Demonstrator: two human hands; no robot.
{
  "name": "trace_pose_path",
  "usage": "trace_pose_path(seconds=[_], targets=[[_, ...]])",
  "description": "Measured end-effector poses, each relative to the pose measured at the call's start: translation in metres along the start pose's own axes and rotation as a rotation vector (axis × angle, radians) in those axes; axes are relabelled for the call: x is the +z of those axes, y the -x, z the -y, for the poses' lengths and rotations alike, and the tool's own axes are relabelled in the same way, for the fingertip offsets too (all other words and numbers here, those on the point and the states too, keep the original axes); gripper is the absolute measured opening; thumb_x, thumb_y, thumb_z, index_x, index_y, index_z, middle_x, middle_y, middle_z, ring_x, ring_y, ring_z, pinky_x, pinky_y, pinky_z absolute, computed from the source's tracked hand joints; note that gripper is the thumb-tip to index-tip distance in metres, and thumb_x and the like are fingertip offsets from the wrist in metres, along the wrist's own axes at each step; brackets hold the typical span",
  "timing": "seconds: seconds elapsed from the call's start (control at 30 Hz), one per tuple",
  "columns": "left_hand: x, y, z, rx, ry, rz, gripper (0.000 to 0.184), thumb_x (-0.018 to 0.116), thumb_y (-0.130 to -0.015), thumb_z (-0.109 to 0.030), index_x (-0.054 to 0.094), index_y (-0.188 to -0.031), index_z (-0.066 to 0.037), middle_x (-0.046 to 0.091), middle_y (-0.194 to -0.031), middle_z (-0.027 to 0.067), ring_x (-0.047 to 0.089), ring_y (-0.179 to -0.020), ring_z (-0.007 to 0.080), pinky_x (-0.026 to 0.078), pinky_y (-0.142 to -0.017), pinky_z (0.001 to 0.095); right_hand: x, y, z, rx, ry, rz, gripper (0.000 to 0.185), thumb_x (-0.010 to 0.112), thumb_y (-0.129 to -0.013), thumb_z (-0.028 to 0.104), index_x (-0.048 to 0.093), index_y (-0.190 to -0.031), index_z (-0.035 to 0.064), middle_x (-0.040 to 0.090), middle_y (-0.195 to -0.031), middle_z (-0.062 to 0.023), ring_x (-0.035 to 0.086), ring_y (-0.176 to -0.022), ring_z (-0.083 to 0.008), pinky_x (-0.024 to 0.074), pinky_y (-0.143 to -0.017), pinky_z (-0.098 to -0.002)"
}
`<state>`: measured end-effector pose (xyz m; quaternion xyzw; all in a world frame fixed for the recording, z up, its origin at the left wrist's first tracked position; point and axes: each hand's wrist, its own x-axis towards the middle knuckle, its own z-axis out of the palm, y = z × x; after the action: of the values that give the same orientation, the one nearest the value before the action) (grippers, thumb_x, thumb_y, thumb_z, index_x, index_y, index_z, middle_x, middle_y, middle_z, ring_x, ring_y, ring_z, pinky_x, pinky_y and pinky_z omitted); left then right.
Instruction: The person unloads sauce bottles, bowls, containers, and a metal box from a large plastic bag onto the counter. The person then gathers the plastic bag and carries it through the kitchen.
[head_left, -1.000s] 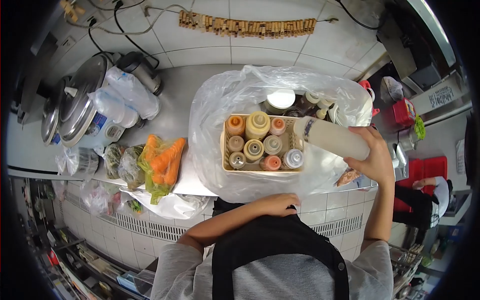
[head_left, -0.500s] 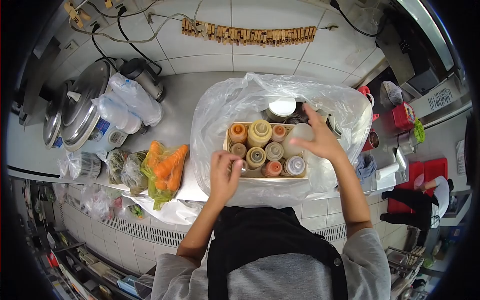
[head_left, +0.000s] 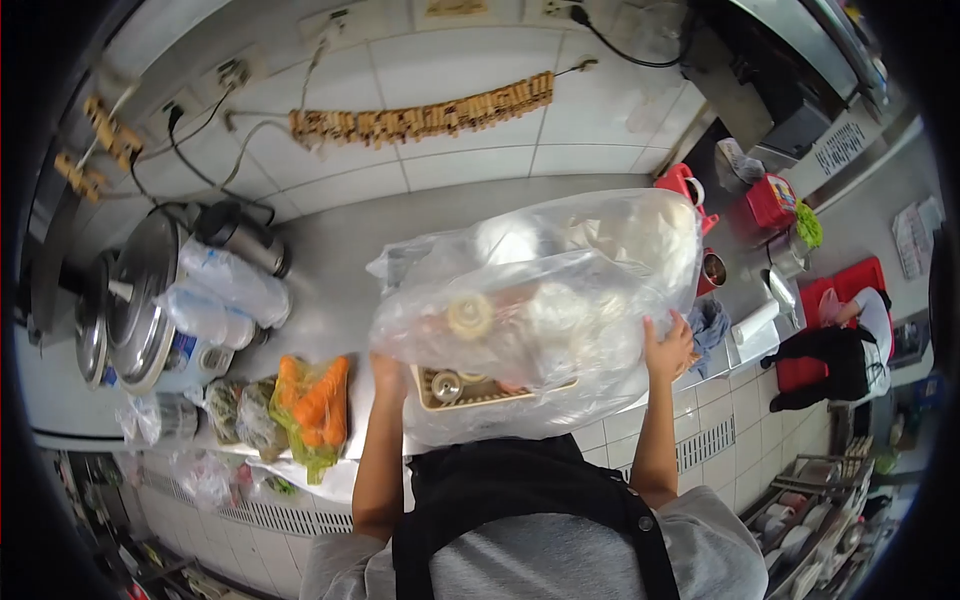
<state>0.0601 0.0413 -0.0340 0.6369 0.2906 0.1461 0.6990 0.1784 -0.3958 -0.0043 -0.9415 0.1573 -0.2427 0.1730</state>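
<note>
Basically, left hand [head_left: 387,375] and right hand [head_left: 668,348] touch opposite sides of clear plastic bag [head_left: 600,340], partly over bottle basket [head_left: 485,402], both grips unclear, can't tell.

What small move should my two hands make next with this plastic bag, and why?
Probably draw the plastic bag a little toward the body, over the basket's near rim. The left hand and right hand are at its sides, and the basket's near left corner and a bottle there look uncovered.
</note>
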Motion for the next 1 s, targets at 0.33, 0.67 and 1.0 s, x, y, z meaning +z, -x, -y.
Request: trace_pose_path(seconds=[0.33, 0.67, 1.0], targets=[[-0.066, -0.055, -0.013, -0.150, 0.987, -0.013, 0.033, 0.047, -0.085, -0.026, 0.055, -0.105, -0.002, 0.058, -0.107, 0.0153, 0.055, -0.099, 0.0301, 0.047, -0.087, 0.0439, 0.068, -0.049, -0.017, -0.054, -0.495, 0.471, 0.073, 0.081, -0.052, 0.029, 0.052, -0.111, -0.0023, 0.057, -0.107, -0.0197, 0.046, -0.108, -0.0343, 0.0333, -0.095, -0.0397], [-0.092, -0.059, -0.019, -0.171, 1.057, -0.080, 0.033, 0.046, -0.085, -0.024, 0.056, -0.105, 0.001, 0.058, -0.108, 0.0171, 0.056, -0.097, 0.0322, 0.046, -0.088, 0.0461, 0.082, -0.047, -0.019, -0.075, -0.705, 0.432, 0.069, 0.082, -0.047, 0.030, 0.057, -0.104, -0.0015, 0.062, -0.102, -0.0169, 0.056, -0.099, -0.0316, 0.0396, -0.091, -0.0379], [-0.146, -0.040, -0.064, 0.094, 0.816, -0.091, 0.045, 0.043, -0.087, -0.030, 0.047, -0.118, 0.002, 0.049, -0.121, 0.0211, 0.050, -0.108, 0.0352, 0.043, -0.092, 0.0472, 0.096, -0.030, 0.034, -0.083, -0.745, 0.573, 0.069, 0.080, -0.049, 0.031, 0.058, -0.106, -0.0001, 0.060, -0.108, -0.0167, 0.054, -0.104, -0.0306, 0.0409, -0.090, -0.0377]])
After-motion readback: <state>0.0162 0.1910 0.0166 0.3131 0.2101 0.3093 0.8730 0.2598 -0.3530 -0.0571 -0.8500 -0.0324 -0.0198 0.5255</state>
